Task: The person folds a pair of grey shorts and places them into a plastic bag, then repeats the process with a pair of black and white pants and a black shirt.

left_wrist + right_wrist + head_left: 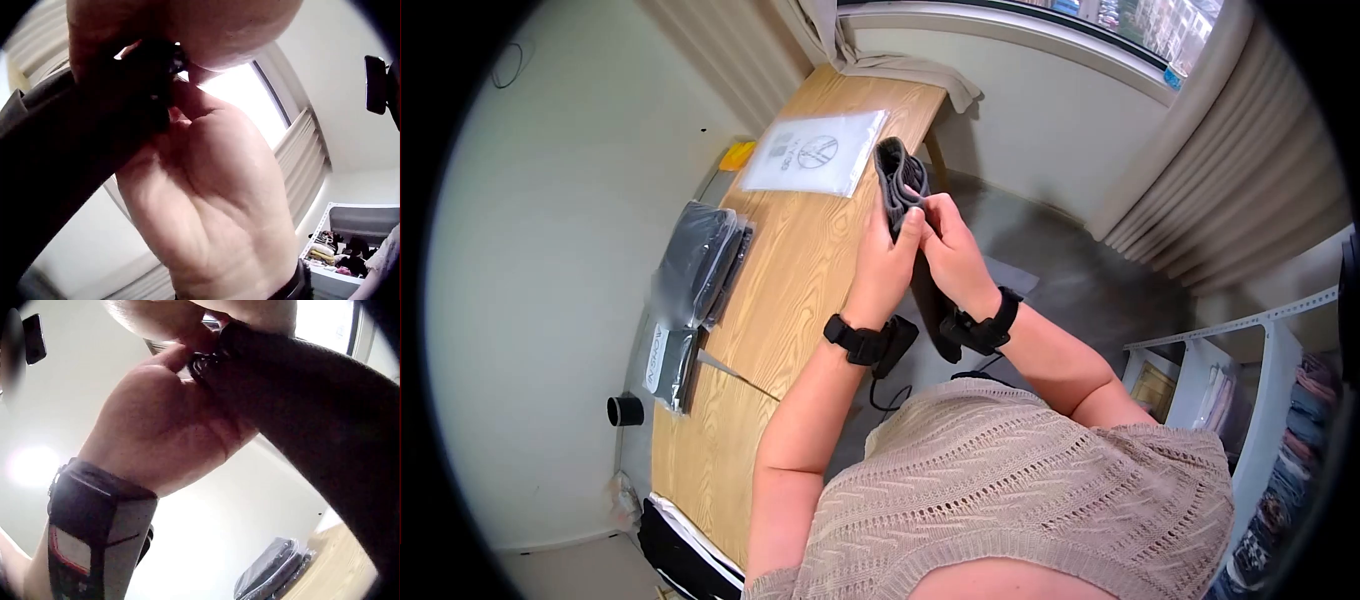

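Note:
A dark grey folded garment [897, 168], long and narrow like a pair of trousers, is held up in front of the body beside the table. Its bunched, layered top edge faces up, and the lower length [935, 325] hangs down between the wrists. My left hand [881, 262] grips it from the left, thumb at the front near the top. From the other side my right hand [956, 262] pinches the same edge, its fingers close to the left thumb. Both wrist views show the dark cloth [56, 162] running out from between the hands; a small shiny dark piece [206, 364] shows by the fingers.
On the wooden table [800, 240] lie a clear printed plastic bag [820, 152], a stack of bagged dark garments [697, 255] and another dark packet [672, 368]. Dark and white cloth [685, 545] sits at the near end. A white shelf [1268, 400] with folded clothes stands right.

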`<action>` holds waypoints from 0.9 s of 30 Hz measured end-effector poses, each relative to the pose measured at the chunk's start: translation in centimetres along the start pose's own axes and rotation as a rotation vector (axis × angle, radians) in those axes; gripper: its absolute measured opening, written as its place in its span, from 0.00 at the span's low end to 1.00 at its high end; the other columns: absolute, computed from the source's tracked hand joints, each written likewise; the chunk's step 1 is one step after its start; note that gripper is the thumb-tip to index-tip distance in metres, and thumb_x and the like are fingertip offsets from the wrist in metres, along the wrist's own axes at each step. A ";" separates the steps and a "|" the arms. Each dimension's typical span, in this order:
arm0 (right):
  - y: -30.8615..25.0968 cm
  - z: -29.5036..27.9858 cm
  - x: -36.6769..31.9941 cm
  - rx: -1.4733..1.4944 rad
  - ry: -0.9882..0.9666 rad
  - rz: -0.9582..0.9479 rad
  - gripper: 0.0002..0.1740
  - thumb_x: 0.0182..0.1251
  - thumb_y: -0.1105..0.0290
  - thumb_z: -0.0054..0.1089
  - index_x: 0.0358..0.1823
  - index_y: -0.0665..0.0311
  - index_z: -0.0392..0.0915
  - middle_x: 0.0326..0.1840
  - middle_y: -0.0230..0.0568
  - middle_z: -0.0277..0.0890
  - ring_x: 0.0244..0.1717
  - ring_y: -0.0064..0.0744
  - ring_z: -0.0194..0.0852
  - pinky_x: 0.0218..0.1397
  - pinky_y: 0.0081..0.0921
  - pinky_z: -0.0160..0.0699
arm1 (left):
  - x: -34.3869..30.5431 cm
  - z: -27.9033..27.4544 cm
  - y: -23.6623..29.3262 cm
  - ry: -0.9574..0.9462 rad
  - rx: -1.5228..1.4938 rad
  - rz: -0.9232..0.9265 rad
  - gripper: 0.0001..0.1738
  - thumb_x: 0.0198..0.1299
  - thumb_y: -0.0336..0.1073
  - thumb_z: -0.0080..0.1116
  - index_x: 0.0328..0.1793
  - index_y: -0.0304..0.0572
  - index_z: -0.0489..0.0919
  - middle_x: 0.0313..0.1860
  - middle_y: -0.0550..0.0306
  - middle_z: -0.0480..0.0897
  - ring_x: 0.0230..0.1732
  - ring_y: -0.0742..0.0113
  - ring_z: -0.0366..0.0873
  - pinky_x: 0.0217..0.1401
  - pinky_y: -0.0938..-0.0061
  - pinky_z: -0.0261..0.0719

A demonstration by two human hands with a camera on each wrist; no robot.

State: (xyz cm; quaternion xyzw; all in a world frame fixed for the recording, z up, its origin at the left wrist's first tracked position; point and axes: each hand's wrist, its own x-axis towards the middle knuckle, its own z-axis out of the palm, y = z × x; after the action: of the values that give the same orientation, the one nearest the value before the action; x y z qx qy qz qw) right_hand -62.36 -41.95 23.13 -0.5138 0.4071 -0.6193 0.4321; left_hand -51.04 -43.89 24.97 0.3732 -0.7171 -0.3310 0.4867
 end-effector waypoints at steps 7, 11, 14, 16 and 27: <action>-1.7 0.2 -0.2 -0.248 -0.196 -0.092 0.25 0.51 0.76 0.65 0.49 0.67 0.64 0.39 0.39 0.72 0.42 0.24 0.69 0.50 0.21 0.68 | -1.4 -3.6 0.9 -0.237 -0.301 -0.310 0.35 0.71 0.54 0.34 0.73 0.34 0.54 0.63 0.48 0.67 0.64 0.63 0.64 0.68 0.71 0.59; -0.7 0.3 0.1 -0.244 -0.235 -0.038 0.24 0.51 0.78 0.62 0.50 0.67 0.66 0.40 0.37 0.72 0.44 0.23 0.69 0.51 0.20 0.68 | -1.9 -5.5 2.1 -0.220 -0.271 -0.292 0.35 0.68 0.52 0.46 0.71 0.32 0.57 0.61 0.47 0.69 0.63 0.63 0.66 0.66 0.71 0.61; 1.5 0.6 0.2 -0.102 -0.289 0.005 0.23 0.52 0.81 0.59 0.51 0.69 0.66 0.42 0.36 0.71 0.46 0.22 0.68 0.53 0.19 0.67 | -2.0 -8.6 4.0 -0.263 0.156 -0.539 0.38 0.58 0.46 0.61 0.69 0.33 0.62 0.61 0.45 0.71 0.62 0.58 0.68 0.66 0.69 0.62; 2.0 1.0 0.1 0.033 -0.383 0.043 0.22 0.52 0.82 0.56 0.52 0.71 0.67 0.45 0.34 0.71 0.47 0.21 0.68 0.55 0.19 0.67 | -2.1 -10.4 4.1 -0.154 0.640 0.026 0.41 0.46 0.41 0.71 0.66 0.35 0.66 0.63 0.44 0.70 0.64 0.49 0.67 0.67 0.65 0.63; 0.0 1.8 -1.1 0.008 -0.637 -0.064 0.24 0.54 0.79 0.54 0.56 0.69 0.68 0.47 0.37 0.73 0.50 0.26 0.69 0.57 0.22 0.67 | -3.6 -11.6 4.6 -0.389 0.755 -0.043 0.28 0.36 0.45 0.76 0.43 0.40 0.79 0.34 0.52 0.80 0.41 0.49 0.76 0.46 0.62 0.72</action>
State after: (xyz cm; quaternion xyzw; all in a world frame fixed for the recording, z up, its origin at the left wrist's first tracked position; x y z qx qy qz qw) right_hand -60.50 -40.99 23.08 -0.6929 0.2325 -0.4420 0.5200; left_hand -40.15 -39.79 30.78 0.4709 -0.8585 -0.1194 0.1642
